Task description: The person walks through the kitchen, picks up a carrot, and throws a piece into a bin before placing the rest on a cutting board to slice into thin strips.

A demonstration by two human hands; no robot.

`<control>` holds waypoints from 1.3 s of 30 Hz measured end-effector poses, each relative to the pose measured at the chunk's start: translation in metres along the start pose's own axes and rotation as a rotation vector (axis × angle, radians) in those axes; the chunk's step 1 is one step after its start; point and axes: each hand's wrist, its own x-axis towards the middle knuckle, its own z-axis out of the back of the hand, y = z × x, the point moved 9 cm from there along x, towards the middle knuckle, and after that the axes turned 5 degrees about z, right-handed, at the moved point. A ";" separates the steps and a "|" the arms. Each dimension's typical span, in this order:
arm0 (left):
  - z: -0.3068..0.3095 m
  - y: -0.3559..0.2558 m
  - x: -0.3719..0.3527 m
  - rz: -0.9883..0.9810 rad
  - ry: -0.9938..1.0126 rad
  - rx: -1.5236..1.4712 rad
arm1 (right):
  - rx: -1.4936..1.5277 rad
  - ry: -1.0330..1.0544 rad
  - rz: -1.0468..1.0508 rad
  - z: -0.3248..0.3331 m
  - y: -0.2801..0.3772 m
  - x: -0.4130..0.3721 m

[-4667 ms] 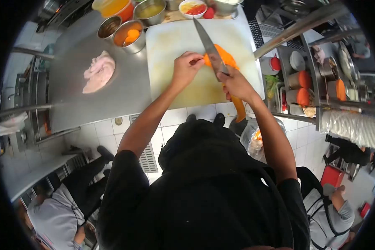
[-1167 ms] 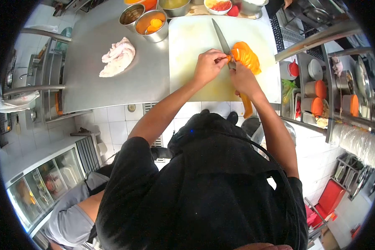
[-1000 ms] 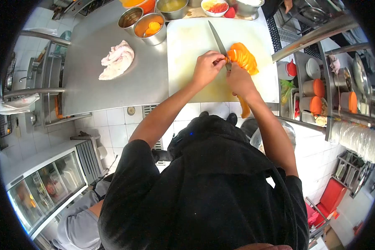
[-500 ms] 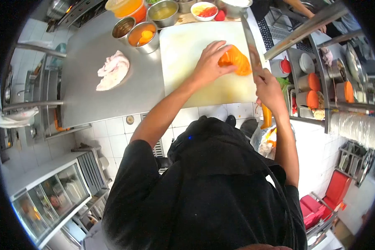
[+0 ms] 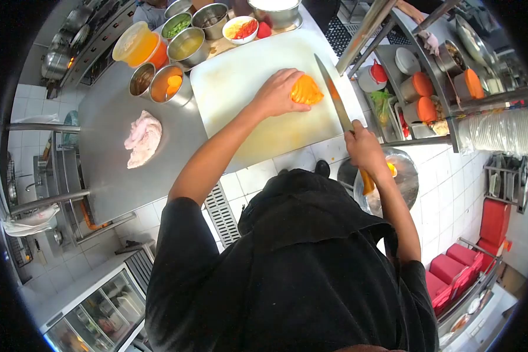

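My left hand (image 5: 278,94) is wrapped round an orange bell pepper (image 5: 306,90), judging by its glossy, ridged look, on the white cutting board (image 5: 234,88). In my right hand (image 5: 366,148) is a long knife (image 5: 335,94) with a yellow-orange handle. Its blade points away from me along the board's right side, apart from the pepper. Part of the handle is hidden by my fingers. A pale, crumpled cloth (image 5: 142,139) lies on the steel table to the left.
Metal bowls, including one with orange contents (image 5: 171,88), and an orange-filled plastic tub (image 5: 136,46) line the board's far left. A white bowl of red and yellow strips (image 5: 240,30) stands behind it. Below the right edge is a metal basin (image 5: 406,176); a shelf with containers stands right.
The view has turned and shifted, so the table appears further left. My right hand has drawn the knife a little nearer my body. My left hand still holds the pepper.
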 end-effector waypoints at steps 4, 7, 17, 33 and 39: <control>0.000 -0.003 -0.003 0.058 -0.005 0.035 | -0.173 -0.031 0.132 -0.007 0.010 -0.003; 0.008 -0.014 -0.005 0.034 -0.073 0.134 | -0.242 -0.012 0.088 -0.010 0.020 -0.012; -0.007 -0.020 0.007 -0.070 0.048 0.149 | -0.340 0.028 0.068 -0.020 0.014 -0.035; -0.008 -0.032 -0.005 -0.046 -0.040 0.185 | -0.187 0.095 0.064 -0.005 0.024 -0.044; 0.003 -0.038 -0.010 -0.081 -0.099 0.271 | -0.034 0.105 0.063 0.008 0.027 -0.051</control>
